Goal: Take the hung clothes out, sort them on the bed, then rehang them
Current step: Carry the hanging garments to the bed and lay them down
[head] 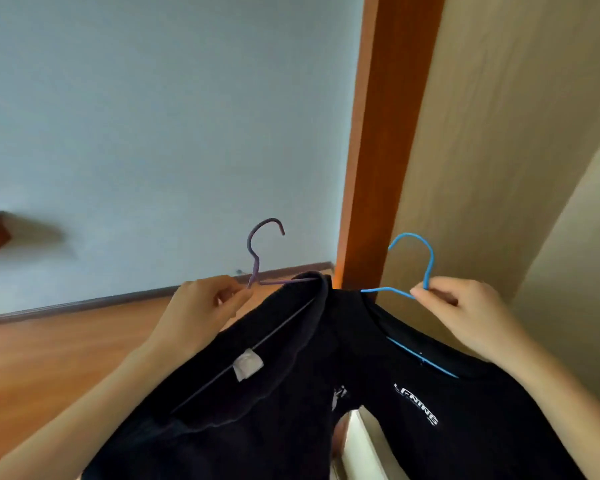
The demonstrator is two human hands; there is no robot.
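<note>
pinching thin wire hangers, left hand (208, 299) purple hanger (257, 258), right hand (461, 306) blue hanger (426, 258) (fingers closed), dark shirts (291, 393) draped.

My left hand (208, 299) pinches a purple hanger (257, 258) and my right hand (465, 310) a blue hanger (420, 258), each carrying a black shirt (430, 393).
</note>
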